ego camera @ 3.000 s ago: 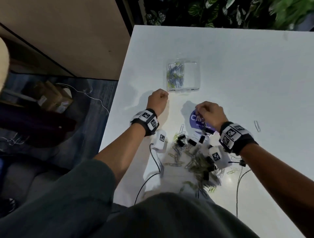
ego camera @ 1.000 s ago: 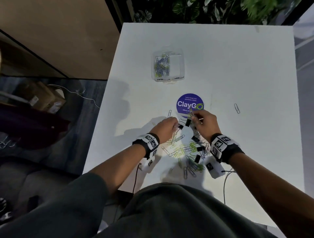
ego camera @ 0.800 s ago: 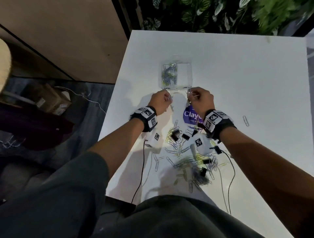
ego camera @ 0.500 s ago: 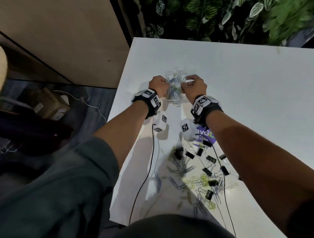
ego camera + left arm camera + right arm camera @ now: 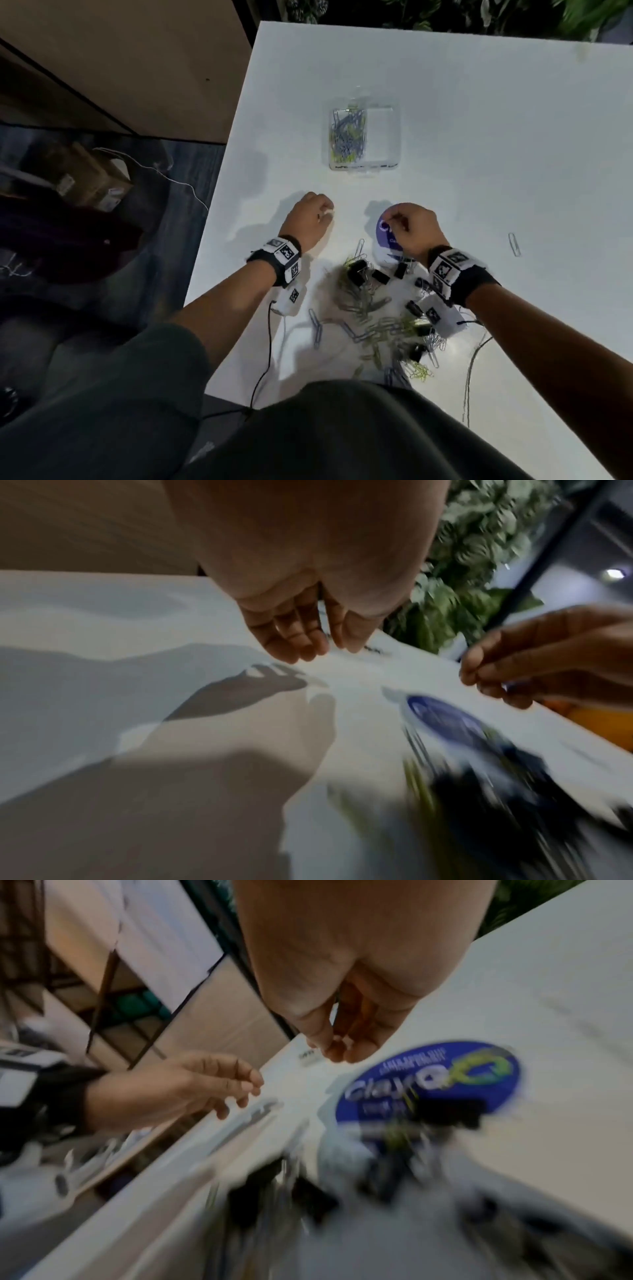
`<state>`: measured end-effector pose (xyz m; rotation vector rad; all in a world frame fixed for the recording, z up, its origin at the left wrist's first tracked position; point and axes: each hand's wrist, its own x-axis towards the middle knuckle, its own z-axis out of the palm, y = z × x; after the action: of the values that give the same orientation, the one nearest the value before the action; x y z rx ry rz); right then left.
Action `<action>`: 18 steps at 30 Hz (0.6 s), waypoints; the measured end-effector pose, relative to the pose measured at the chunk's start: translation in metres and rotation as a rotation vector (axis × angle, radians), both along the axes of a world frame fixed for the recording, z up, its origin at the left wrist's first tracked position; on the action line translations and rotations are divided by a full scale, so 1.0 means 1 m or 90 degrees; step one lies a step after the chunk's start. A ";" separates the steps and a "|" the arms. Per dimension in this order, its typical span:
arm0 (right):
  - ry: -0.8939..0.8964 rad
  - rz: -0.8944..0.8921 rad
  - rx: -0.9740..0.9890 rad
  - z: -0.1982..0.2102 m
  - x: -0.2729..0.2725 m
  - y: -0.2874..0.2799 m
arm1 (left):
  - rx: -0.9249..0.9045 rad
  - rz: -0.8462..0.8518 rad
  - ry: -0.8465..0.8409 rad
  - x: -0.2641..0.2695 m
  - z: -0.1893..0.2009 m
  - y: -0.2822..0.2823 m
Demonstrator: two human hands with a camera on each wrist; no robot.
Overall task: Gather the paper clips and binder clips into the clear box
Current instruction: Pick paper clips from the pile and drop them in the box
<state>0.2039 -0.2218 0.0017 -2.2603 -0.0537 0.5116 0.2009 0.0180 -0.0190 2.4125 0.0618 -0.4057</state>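
The clear box stands mid-table with purple and yellow paper clips heaped in its left half. A loose pile of paper clips and black binder clips lies near the front edge. My left hand hovers between box and pile, left of centre, fingers loosely curled and empty. My right hand hangs over the blue sticker. Its thumb and fingers are drawn close together, and nothing shows between them. Both wrist views are blurred.
A single paper clip lies apart at the right. The white table's left edge drops to a floor with boxes. Wrist-camera cables trail off the front edge. Plants line the far side.
Half a second ago both hands were at the clear box. They have drawn back toward me and now hover just beyond the pile, and the box holds more clips.
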 end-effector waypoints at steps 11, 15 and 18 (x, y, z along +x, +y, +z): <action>-0.075 0.279 -0.219 -0.023 -0.170 -0.024 | 0.220 -0.113 0.021 -0.144 -0.026 -0.051; -0.090 0.310 -0.327 -0.033 -0.196 -0.026 | 0.280 -0.092 0.051 -0.165 -0.022 -0.072; -0.140 0.358 -0.336 -0.037 -0.204 -0.026 | 0.301 -0.082 0.048 -0.174 -0.020 -0.077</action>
<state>0.0002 -0.2480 -0.0354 -2.8137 -0.7610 0.6143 0.0265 -0.0586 -0.0391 2.8750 0.0395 -0.5958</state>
